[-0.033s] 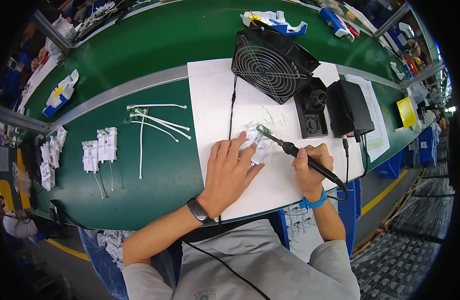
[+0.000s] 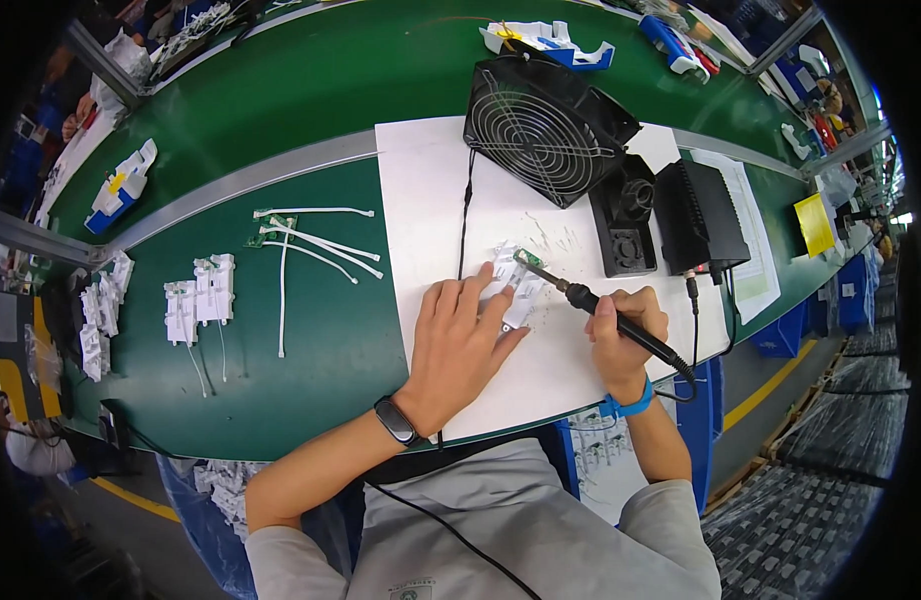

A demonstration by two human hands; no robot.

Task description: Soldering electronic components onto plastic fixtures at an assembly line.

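Note:
A white plastic housing [image 2: 522, 305] lies on the white sheet, with a small green circuit board [image 2: 528, 257] at its far end. My left hand [image 2: 458, 335] steadies the housing from the left, its fingertips and thumb pressed on it and partly covering it. In my right hand [image 2: 626, 340] is a black soldering iron [image 2: 633, 332], gripped like a pen. The iron's tip reaches the circuit board; whether it touches is too small to tell. To the left, white cables [image 2: 326, 247] run from several more green boards [image 2: 271, 230]. Two white housings [image 2: 216, 290] with thin wires lie farther left.
Beyond the housing stands a black fan [image 2: 546, 125] with a wire grille. A black holder [image 2: 621, 225] and a black soldering station [image 2: 701, 215] are at the right. Wire scraps litter the white sheet [image 2: 421, 220]. A metal rail [image 2: 261, 180] crosses the green table. More white housings [image 2: 99, 320] sit far left.

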